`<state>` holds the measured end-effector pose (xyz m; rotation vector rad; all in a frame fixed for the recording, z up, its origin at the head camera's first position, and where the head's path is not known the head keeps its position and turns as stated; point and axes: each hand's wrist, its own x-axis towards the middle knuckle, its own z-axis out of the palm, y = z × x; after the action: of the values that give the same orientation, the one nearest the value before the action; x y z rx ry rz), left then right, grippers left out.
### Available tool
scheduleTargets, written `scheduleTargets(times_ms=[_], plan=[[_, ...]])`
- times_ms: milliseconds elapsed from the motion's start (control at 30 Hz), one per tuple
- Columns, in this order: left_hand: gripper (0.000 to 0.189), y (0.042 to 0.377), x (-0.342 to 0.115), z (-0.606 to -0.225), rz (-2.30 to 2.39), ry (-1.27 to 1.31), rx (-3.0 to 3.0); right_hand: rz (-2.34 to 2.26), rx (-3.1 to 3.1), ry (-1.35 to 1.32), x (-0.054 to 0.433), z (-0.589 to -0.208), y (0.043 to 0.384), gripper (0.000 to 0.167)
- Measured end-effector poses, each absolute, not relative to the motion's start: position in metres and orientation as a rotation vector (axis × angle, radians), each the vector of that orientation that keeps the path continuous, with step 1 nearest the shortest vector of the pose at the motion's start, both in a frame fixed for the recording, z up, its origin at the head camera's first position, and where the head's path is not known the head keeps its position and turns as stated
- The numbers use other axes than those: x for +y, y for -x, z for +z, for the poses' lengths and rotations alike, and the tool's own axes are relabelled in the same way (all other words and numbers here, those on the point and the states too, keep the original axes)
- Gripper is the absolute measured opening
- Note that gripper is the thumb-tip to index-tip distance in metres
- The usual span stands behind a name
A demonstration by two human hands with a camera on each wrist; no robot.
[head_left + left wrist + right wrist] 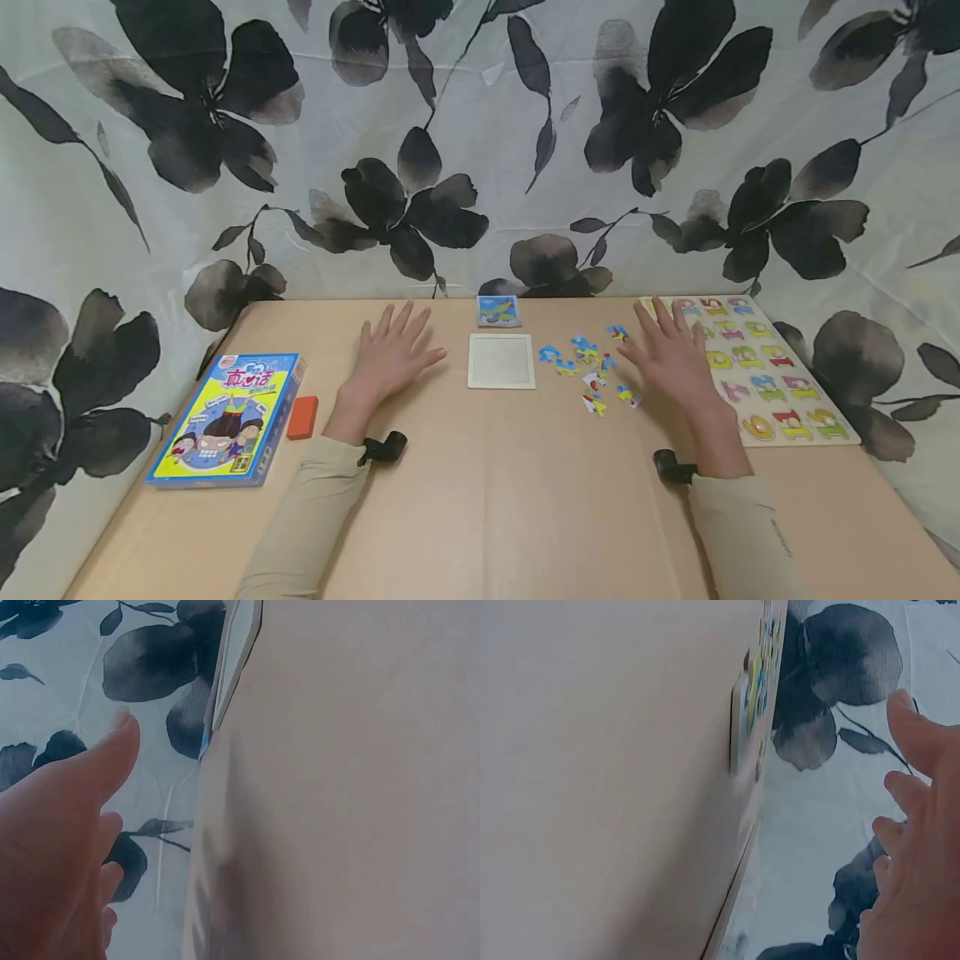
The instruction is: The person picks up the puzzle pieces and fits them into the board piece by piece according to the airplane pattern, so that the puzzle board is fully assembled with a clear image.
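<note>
My left hand is held over the table with fingers spread, left of a white square frame. In the left wrist view its thumb and fingers show nothing between them. My right hand is also spread and holds nothing, between a scatter of small jigsaw pieces and a sheet of colourful pictures, whose left edge it overlaps. Behind the white frame lies a small blue picture card with a yellow shape on it. In the right wrist view the puzzle pieces appear edge-on beside the white frame.
A blue and yellow box with cartoon figures lies on the left of the table. Next to it is a small red-orange block. A white cloth with dark flowers hangs behind the table's far edge.
</note>
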<state>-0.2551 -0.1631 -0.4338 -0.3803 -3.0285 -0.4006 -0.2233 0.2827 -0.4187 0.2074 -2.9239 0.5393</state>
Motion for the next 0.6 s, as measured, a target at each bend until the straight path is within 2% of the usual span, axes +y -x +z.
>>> scheduleTargets(times_ms=[600], plan=[[0.080,0.248,-0.125,-0.446,-0.475,0.622,-3.129,0.611,-2.968,-0.326,0.221,-0.421,0.247,0.076]])
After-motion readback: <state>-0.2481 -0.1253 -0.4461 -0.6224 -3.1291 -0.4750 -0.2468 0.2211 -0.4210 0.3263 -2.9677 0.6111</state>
